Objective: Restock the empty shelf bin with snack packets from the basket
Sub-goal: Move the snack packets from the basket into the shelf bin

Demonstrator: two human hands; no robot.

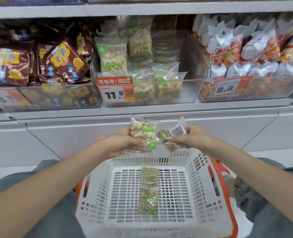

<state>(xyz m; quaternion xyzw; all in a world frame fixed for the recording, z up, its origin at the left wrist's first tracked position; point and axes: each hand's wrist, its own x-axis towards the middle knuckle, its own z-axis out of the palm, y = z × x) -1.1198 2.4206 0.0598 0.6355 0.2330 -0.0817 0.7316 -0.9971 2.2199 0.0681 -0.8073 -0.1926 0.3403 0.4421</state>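
My left hand (120,145) grips a clear snack packet (143,133) with a green label, held upright above the basket's far rim. My right hand (190,137) pinches a second packet (172,135), tilted, its barcode facing me. Both hands hover below the shelf. The white slotted basket (200,194) with orange trim sits in front of me; two more packets (148,176) (148,200) lie on its floor. The clear shelf bin (190,90) with the 11.5 price tag (116,93) holds several of the same packets on its left side and at the back; its right part is bare.
A bin of brown snack bags (56,64) stands left of the clear bin, and one of white and red bags (245,54) stands to its right. A grey shelf ledge (142,109) runs below them. My knees flank the basket.
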